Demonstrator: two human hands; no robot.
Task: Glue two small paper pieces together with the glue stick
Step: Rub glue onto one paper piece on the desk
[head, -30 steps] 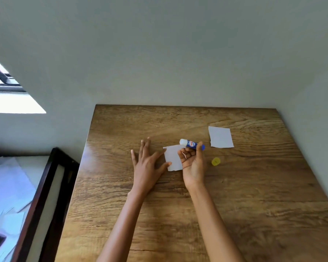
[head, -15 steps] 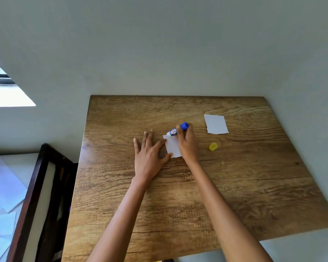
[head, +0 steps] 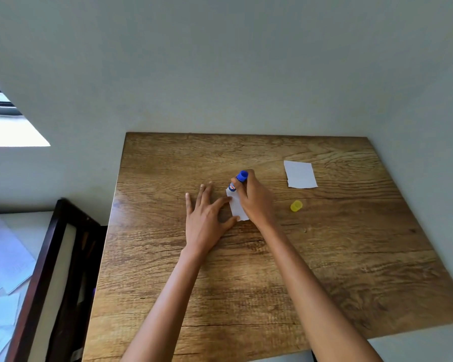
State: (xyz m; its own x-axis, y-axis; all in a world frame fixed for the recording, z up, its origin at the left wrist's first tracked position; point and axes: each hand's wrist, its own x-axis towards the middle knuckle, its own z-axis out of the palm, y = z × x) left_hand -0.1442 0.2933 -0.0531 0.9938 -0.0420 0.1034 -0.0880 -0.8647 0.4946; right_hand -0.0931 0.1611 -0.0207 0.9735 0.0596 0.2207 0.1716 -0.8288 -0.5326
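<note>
- Right hand (head: 255, 198) curled round the glue stick (head: 236, 182) — fingers and thumb wrapped about its barrel, blue base end up and tilted away, lower end down at the far corner of the near paper piece (head: 237, 206); contact of the tip with the paper hidden by the fingers.
- Left hand (head: 204, 214) flat on the wooden table (head: 324, 270), fingers straight and spread, gripping nothing; index fingertip and thumb tip resting on the left edge of the near paper piece, pinning it down.
- Near paper piece white, lying flat near the table's middle, between the two hands, its right part covered by the right hand.
- Second paper piece (head: 300, 174) white, flat on the table toward the far right, well apart from both hands and untouched.
- Yellow cap (head: 296, 206) on the table right of the right hand, between the two paper pieces — closer to the near side than the second piece, touching neither.
- Both forearms bare, reaching in from the near edge.
- Dark wooden frame (head: 50, 270) left of the table; loose white sheets (head: 3, 270) beyond it at the lower left.
- Pale wall (head: 220, 74) behind the table; bright window (head: 8, 126) at the left edge.
</note>
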